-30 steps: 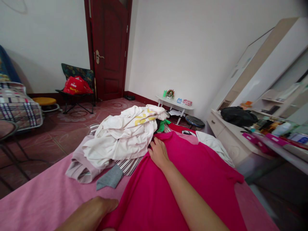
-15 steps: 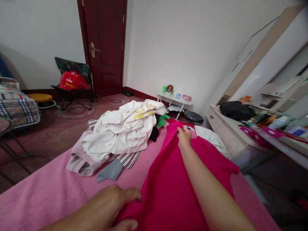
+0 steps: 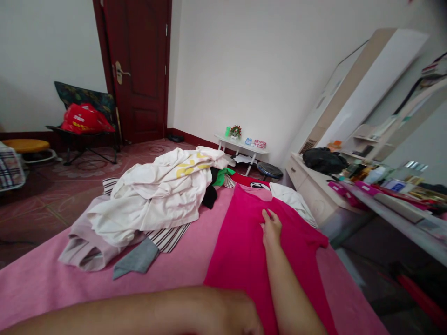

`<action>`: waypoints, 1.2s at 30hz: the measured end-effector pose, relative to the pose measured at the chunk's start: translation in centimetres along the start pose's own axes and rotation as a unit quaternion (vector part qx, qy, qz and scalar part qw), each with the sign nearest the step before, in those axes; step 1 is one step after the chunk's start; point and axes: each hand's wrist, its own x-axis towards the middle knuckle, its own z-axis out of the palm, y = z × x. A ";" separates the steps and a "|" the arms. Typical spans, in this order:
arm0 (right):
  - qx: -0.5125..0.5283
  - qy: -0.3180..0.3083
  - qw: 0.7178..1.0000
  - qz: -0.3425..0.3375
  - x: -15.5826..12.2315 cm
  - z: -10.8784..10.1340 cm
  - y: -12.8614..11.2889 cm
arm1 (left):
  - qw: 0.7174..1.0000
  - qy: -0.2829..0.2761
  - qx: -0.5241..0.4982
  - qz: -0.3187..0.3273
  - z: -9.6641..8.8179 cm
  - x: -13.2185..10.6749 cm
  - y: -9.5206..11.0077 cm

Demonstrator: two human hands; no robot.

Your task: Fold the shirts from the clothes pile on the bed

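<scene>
A bright pink short-sleeved shirt (image 3: 237,242) lies spread on the pink bed cover (image 3: 45,293), its neckline away from me. Over the upper middle of the shirt is my right hand (image 3: 272,227), fingers loosely bent and slightly apart, with no cloth visibly caught in them. At the bottom edge, my left hand (image 3: 237,309) reaches across the lower part of the shirt; its fingers are cut off or hidden. To the left lies a heap of clothes with a white shirt (image 3: 167,186) on top, and a grey cloth piece (image 3: 138,258) sticks out in front.
White cloth (image 3: 293,197) lies beyond the shirt's right shoulder. A dressing table (image 3: 314,193) with a black bag (image 3: 324,160) and bottles stands at right. A small white table (image 3: 240,144) is by the far wall. A folding chair (image 3: 87,95) holds a red bag (image 3: 85,120).
My right hand has let go of the shirt's left shoulder and moved over its upper middle. The shirt's left side now lies flatter. My left hand has moved right across the shirt. The view has shifted right.
</scene>
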 end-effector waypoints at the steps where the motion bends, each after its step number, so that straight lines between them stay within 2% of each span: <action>1: -0.006 -0.008 1.000 -0.005 0.1 -0.2 0.2 | 0.998 0.055 0.024 -0.013 -1.1 0.9 -0.1; 2: -0.014 -0.018 1.000 -0.011 0.2 -0.3 0.4 | 0.988 0.140 0.060 -0.028 -2.3 1.8 -0.4; 3: -0.024 -0.027 0.999 -0.020 0.4 -0.4 0.4 | 0.964 0.244 0.100 -0.041 -3.6 2.8 -1.0; 4: -0.035 -0.034 0.998 -0.032 0.5 -0.5 0.3 | 0.927 0.346 0.133 -0.048 -4.9 3.8 -1.8; 6: -0.060 -0.040 0.995 -0.068 0.4 -0.5 -0.2 | 0.861 0.491 0.130 -0.028 -7.2 5.4 -3.9; 7: -0.073 -0.042 0.992 -0.091 0.1 -0.5 -0.6 | 0.837 0.542 0.075 -0.008 -8.2 6.0 -5.2; 9: -0.092 -0.065 0.984 -0.137 -1.1 0.0 -1.7 | 0.791 0.605 -0.084 0.026 -9.7 6.6 -7.7; 11: -0.131 -0.172 0.951 -0.222 -3.2 0.8 -2.9 | 0.735 0.630 -0.245 0.047 -10.8 6.5 -9.5; 12: -0.159 -0.250 0.914 -0.276 -4.4 1.4 -3.5 | 0.711 0.632 -0.304 0.053 -11.2 6.2 -10.1; 13: -0.189 -0.328 0.866 -0.328 -5.6 2.0 -4.1 | 0.694 0.631 -0.343 0.058 -11.6 5.9 -10.6; 14: -0.215 -0.390 0.815 -0.371 -6.7 2.5 -4.5 | 0.683 0.628 -0.367 0.062 -11.8 5.5 -10.8; 15: -0.231 -0.428 0.777 -0.399 -7.6 3.0 -4.9 | 0.676 0.624 -0.386 0.065 -12.0 5.2 -11.0; 16: -0.237 -0.436 0.765 -0.410 -8.3 3.4 -5.2 | 0.677 0.620 -0.391 0.066 -12.1 4.9 -11.0; 17: -0.237 -0.419 0.774 -0.410 -8.7 3.6 -5.3 | 0.687 0.616 -0.381 0.063 -12.1 4.8 -11.1; 20: -0.249 -0.267 0.854 -0.370 -8.2 3.6 -5.2 | 0.717 0.599 -0.353 0.055 -11.9 4.9 -11.2; 22: -0.268 -0.157 0.900 -0.307 -6.9 3.1 -4.6 | 0.733 0.591 -0.332 0.049 -11.8 5.2 -11.5; 23: -0.270 -0.127 0.917 -0.264 -6.2 2.9 -4.2 | 0.738 0.590 -0.324 0.045 -11.7 5.4 -11.6; 24: -0.261 -0.120 0.932 -0.219 -5.6 2.7 -3.8 | 0.741 0.591 -0.316 0.042 -11.7 5.5 -11.7; 26: -0.229 -0.159 0.950 -0.144 -4.6 2.5 -3.1 | 0.746 0.593 -0.301 0.038 -11.7 5.6 -12.0; 28: -0.198 -0.224 0.948 -0.107 -4.2 2.6 -2.7 | 0.752 0.594 -0.284 0.035 -11.8 5.6 -12.0; 30: -0.186 -0.265 0.941 -0.098 -4.2 2.8 -2.8 | 0.758 0.594 -0.267 0.035 -11.8 5.6 -12.0; 32: -0.158 -0.268 0.947 -0.077 -4.0 2.8 -3.2 | 0.763 0.594 -0.251 0.039 -11.8 5.6 -11.9; 36: -0.087 -0.225 0.970 -0.016 -3.2 1.9 -4.5 | 0.781 0.580 -0.226 0.060 -11.4 5.9 -11.8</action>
